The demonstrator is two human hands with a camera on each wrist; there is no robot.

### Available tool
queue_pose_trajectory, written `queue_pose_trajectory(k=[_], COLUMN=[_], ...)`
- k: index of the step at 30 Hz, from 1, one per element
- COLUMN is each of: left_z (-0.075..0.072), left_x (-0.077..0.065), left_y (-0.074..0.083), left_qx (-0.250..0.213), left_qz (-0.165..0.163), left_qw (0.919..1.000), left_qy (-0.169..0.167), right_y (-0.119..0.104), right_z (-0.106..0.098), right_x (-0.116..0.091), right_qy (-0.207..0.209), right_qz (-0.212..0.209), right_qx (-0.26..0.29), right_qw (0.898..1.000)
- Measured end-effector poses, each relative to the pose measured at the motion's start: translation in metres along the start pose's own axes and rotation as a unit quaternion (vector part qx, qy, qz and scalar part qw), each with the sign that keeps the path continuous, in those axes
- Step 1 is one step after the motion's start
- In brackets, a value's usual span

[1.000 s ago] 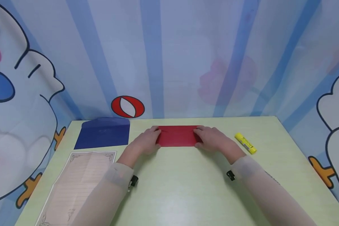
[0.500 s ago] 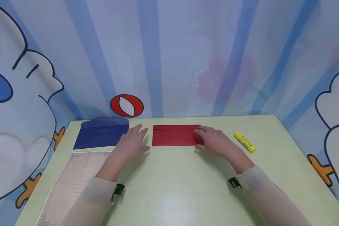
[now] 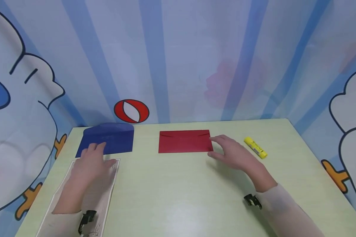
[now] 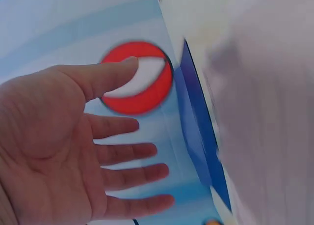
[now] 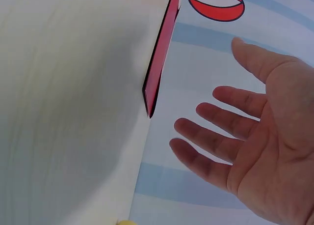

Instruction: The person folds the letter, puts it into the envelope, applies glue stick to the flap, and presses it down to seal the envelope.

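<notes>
A red envelope (image 3: 185, 142) lies near the table's back edge, its flap folded down. My right hand (image 3: 232, 153) hovers at the envelope's right end, fingers extended; in the right wrist view the fingers (image 5: 211, 136) are spread with nothing between them. Over the upper part of a lined sheet of letter paper (image 3: 106, 194) is my left hand (image 3: 87, 168), its fingertips overlapping the lower edge of a blue envelope (image 3: 115, 138). That envelope's flap is raised toward the wall. The left wrist view shows straight, parted fingers (image 4: 132, 173) holding nothing.
A yellow glue stick (image 3: 255, 147) lies right of my right hand. Behind the table (image 3: 172, 194) hangs a blue striped backdrop (image 3: 184, 59) with cartoon figures, meeting the table's back edge.
My left hand has let go of the red envelope and moved left to the letter paper and blue envelope. My right hand has come off the red envelope, drawing slightly right.
</notes>
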State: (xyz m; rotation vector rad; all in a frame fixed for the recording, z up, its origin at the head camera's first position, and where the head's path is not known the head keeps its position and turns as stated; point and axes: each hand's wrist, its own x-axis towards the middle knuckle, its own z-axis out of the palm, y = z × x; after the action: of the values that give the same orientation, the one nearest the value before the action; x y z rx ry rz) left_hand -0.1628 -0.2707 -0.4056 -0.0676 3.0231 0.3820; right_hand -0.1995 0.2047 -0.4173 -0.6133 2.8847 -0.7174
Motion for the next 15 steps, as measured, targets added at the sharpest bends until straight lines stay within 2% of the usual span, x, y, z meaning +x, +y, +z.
queue_pose_trajectory(k=[4,7,11,15], left_z=[-0.004,-0.002,0.004,0.008], left_x=[-0.008,-0.014,-0.019,-0.018], left_y=[-0.036,-0.059,-0.074,-0.087], left_qx=[0.004,0.005,-0.001,0.005], left_qz=[-0.057,-0.107,-0.163,-0.184], left_qw=[0.998,0.9933,0.9848,0.9785], left_qy=[-0.026,-0.044,-0.06,-0.092], right_y=[0.001,-0.001,-0.003,-0.005], right_z=[-0.001,0.0,0.002,0.004], right_x=[-0.005,-0.007,-0.008,-0.008], right_qy=[-0.004,-0.01,-0.013,-0.013], right_qz=[-0.005,-0.003,-0.002,-0.006], right_qx=[0.054,0.071,0.076,0.074], right_qw=[0.999,0.997,0.997,0.997])
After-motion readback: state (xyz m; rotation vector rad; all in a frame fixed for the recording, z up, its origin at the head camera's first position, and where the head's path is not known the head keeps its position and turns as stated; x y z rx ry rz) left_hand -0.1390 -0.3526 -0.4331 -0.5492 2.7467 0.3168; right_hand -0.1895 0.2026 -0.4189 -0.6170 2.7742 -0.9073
